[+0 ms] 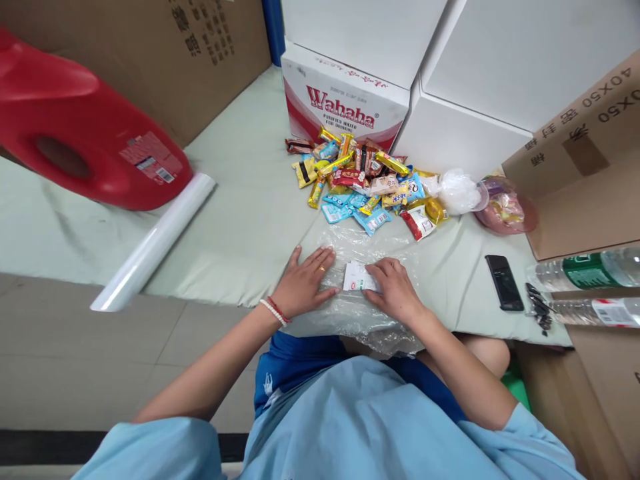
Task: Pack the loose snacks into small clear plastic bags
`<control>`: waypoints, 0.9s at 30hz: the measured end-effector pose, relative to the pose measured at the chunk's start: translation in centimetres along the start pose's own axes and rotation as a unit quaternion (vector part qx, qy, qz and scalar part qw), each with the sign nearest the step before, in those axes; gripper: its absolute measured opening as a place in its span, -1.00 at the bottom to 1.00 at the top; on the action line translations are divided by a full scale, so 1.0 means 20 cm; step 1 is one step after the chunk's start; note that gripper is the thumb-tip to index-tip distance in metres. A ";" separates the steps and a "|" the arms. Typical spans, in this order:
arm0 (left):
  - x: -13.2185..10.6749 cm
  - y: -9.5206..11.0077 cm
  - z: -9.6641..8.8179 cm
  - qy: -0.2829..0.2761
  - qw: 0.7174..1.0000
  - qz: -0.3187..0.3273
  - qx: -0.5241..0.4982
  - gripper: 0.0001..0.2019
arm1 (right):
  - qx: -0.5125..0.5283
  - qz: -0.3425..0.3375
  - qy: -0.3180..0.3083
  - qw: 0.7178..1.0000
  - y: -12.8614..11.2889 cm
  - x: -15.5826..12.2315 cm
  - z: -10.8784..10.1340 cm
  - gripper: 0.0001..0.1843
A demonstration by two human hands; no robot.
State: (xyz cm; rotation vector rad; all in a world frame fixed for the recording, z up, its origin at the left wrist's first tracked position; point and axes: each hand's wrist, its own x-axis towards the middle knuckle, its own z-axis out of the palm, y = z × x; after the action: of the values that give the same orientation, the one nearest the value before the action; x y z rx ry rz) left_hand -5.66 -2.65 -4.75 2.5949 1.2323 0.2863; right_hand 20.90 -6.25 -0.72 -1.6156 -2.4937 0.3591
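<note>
A small white packet [354, 276] with red and green print lies on a sheet of clear plastic film [345, 310] in front of me. My right hand [395, 288] grips the packet's right end between thumb and fingers. To its left, my left hand [306, 280] rests flat on the film with its fingers spread, the thumb close to the packet but apart from it. Behind both hands is a heap of wrapped snacks [350, 177] in yellow, blue, red and brown wrappers.
A white film roll [155, 243] lies at left beside a red jug [90, 127]. Behind the snacks stands a Wahaha box [345, 100]. At right are a plastic bag [457, 190], a pink bowl [525, 217], a phone [504, 283], keys [539, 307] and water bottles [590, 270].
</note>
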 end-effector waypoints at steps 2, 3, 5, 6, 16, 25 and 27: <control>0.00 0.00 0.00 -0.002 1.000 0.000 0.001 -0.24 | 0.008 -0.008 0.004 1.000 0.02 0.01 0.00 -0.43; 0.00 0.00 0.00 -0.002 1.000 0.000 0.001 -0.24 | 0.013 -0.011 0.005 1.000 0.02 0.02 0.01 -0.43; 0.00 0.01 0.00 -0.003 1.000 -0.001 0.001 -0.23 | 0.030 -0.009 0.008 0.999 0.03 0.02 0.02 -0.44; 0.00 0.01 0.00 -0.002 1.000 -0.003 0.001 -0.23 | 0.041 -0.004 0.011 0.999 0.04 0.03 0.03 -0.45; -0.02 0.02 0.00 0.010 1.000 -0.011 0.020 -0.24 | 0.058 -0.026 0.026 0.998 0.07 0.01 0.03 -0.41; -0.05 0.02 -0.01 0.041 0.998 -0.015 0.040 -0.26 | 0.069 -0.033 0.010 0.997 0.11 0.03 0.02 -0.39; -0.08 0.03 -0.02 0.071 0.996 -0.005 0.055 -0.34 | 0.078 -0.046 0.047 0.995 0.11 -0.02 -0.01 -0.37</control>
State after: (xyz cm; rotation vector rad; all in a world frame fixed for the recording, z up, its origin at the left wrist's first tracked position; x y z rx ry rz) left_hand -6.27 -4.17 -4.27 2.7025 1.3428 0.4192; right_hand 22.96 -5.77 -1.12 -1.4184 -2.3943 0.4431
